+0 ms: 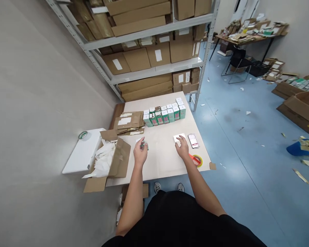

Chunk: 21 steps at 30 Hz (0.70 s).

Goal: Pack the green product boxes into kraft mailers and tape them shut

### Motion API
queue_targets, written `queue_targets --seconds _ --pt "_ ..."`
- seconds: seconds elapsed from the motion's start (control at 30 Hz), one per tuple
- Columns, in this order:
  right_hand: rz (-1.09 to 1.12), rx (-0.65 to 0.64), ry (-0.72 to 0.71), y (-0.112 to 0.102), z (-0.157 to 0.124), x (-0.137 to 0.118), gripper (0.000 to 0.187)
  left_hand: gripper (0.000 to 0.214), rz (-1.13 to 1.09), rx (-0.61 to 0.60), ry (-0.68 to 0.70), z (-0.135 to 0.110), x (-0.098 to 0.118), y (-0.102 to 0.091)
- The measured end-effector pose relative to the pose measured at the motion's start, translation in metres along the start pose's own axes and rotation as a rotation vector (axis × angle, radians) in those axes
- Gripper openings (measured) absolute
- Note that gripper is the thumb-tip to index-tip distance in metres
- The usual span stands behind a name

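Observation:
My left hand is over the left middle of the table, its fingers curled round a small green-and-white thing that they mostly hide. On the right, my right hand reaches over a small white pad or stack of paper, with thumb and fingers apart. Whether its fingertips touch the white stack, I cannot tell. Just right of it lies a phone with a lit screen. A tape roll in an orange dispenser is beside my right forearm. Rows of green-and-white boxes stand farther back.
Flattened cardboard is piled at the table's left. An open carton with white paper stands by the near left edge, beside a white box bearing a tape roll. Shelving full of cartons rises behind the table.

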State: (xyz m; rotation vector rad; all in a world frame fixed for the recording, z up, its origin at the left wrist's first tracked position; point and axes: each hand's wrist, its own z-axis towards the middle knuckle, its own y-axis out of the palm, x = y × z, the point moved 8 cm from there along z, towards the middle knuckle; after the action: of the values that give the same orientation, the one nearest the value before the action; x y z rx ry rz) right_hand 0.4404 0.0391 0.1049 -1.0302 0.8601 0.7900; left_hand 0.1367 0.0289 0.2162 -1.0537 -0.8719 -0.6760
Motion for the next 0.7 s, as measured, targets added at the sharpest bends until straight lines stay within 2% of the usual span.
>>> queue_targets --seconds 0.1,0.2,0.33,0.43,0.57,0.7 --pt "0.059 -0.083 -0.019 0.028 0.006 -0.023 0.04 0.04 0.012 0.014 0.01 -0.002 -0.003 -0.016" --pt "0.113 -0.189 -0.059 0.067 0.009 -0.046 0.047 0.041 0.033 0.033 0.001 -0.005 -0.016 -0.043" --pt "0.148 -0.334 -0.103 0.126 0.013 -0.077 0.058 0.043 0.054 0.097 -0.079 -0.007 -0.054 -0.092" --pt "0.143 -0.408 -0.157 0.169 0.017 -0.102 0.059 0.044 0.046 0.147 -0.165 -0.003 -0.087 -0.126" --pt "0.124 -0.44 -0.208 0.219 0.028 -0.127 0.059 0.044 -0.033 0.186 -0.203 0.019 -0.122 -0.155" --pt "0.079 -0.464 -0.23 0.268 0.046 -0.142 0.059 0.044 -0.115 0.195 -0.253 0.058 -0.158 -0.168"
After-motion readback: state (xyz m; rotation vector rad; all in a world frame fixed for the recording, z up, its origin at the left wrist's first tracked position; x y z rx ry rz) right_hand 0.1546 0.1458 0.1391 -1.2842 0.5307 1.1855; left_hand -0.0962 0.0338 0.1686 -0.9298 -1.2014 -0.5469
